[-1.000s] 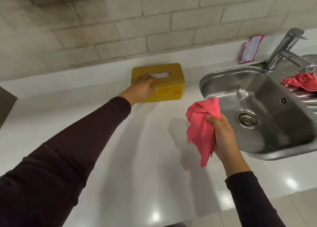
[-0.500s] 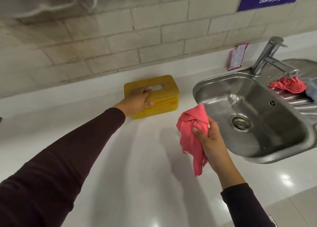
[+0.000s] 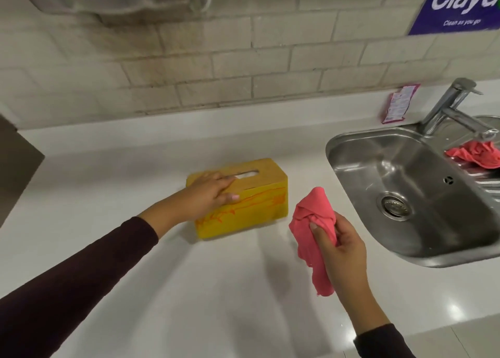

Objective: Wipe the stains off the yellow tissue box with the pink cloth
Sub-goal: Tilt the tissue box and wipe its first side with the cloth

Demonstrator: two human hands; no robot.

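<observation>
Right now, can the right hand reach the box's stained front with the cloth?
Probably yes. The right hand holds the cloth just right of the box, with only counter between; the left hand rests on top, leaving most of the stained front open.

A beige tiled wall (image 3: 243,73) backs a glossy white counter (image 3: 216,290); a steel sink (image 3: 359,174) sits at its right edge, a blue sign (image 3: 460,6) above.

A white countertop (image 3: 216,290) is shown. The yellow tissue box (image 3: 257,211) is set upon it, and a steel sink (image 3: 365,174) is sunk into its right side. A small packet (image 3: 397,103) is propped at its back edge.
</observation>
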